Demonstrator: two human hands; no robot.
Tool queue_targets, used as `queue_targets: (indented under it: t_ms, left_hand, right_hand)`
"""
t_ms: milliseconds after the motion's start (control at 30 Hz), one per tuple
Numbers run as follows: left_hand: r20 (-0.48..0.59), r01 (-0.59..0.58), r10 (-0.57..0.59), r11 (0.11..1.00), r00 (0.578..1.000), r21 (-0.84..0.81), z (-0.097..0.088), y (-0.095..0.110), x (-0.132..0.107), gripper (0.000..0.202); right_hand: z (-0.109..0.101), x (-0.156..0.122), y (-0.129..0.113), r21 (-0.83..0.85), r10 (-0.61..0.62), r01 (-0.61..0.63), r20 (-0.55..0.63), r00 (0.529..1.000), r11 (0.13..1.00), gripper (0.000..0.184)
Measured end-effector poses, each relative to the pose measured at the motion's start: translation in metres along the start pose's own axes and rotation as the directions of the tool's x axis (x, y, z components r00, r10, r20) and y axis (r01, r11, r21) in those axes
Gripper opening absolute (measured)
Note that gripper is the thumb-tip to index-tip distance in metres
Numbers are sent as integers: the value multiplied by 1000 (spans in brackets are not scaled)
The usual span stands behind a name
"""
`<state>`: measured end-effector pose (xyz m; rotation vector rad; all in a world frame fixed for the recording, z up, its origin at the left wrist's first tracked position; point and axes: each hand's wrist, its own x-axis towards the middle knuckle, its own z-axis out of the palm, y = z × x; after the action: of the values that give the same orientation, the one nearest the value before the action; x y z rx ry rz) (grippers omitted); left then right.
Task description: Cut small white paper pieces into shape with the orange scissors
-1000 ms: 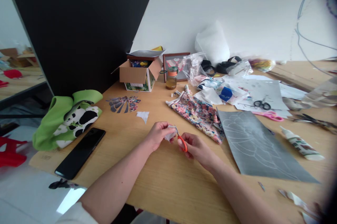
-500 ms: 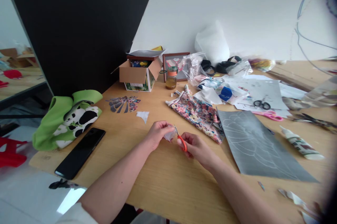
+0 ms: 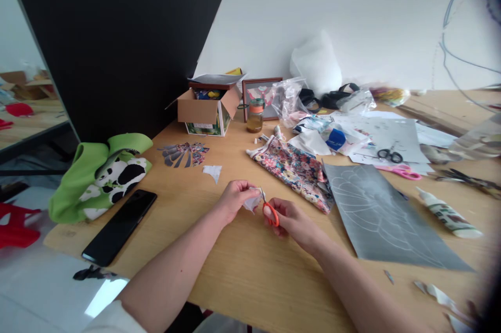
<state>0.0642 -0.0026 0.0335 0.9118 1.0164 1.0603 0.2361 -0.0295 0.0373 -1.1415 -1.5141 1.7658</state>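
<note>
Between the thumb and fingers of my left hand (image 3: pixel 236 198) is a small pale fabric piece (image 3: pixel 252 202). My right hand (image 3: pixel 288 219) grips a pair of orange-handled scissors (image 3: pixel 271 214), its thumb in one loop. The scissor blades point up and lie at the right edge of the piece. Just beyond my left hand, a whitish scrap (image 3: pixel 213 172) lies flat on the table. Farther left are cut grey and floral pieces (image 3: pixel 183 155) arranged in a fan. A folded floral cloth (image 3: pixel 293 168) lies beyond my right hand.
A grey sheet with white line drawing (image 3: pixel 379 213) lies right, near a glue bottle (image 3: pixel 450 213) and pink scissors (image 3: pixel 403 171). At left are a black phone (image 3: pixel 119 227) and green panda bag (image 3: pixel 102 176). An open carton (image 3: pixel 207 108) and a jar (image 3: pixel 255 115) stand behind.
The scissors' handle loops have spread a little wider in my right hand. The pale piece has shifted slightly in my left fingers. Everything else stays in place.
</note>
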Motion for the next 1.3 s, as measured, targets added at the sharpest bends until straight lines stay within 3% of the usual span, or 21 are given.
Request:
queue_targets:
  t_ms: [1300]
  left_hand:
    - [22,-5,5,1000,1000,4,0,5,-3,26]
  right_hand:
    - [-3,5,5,-51,-30,28,-40,999,998,50]
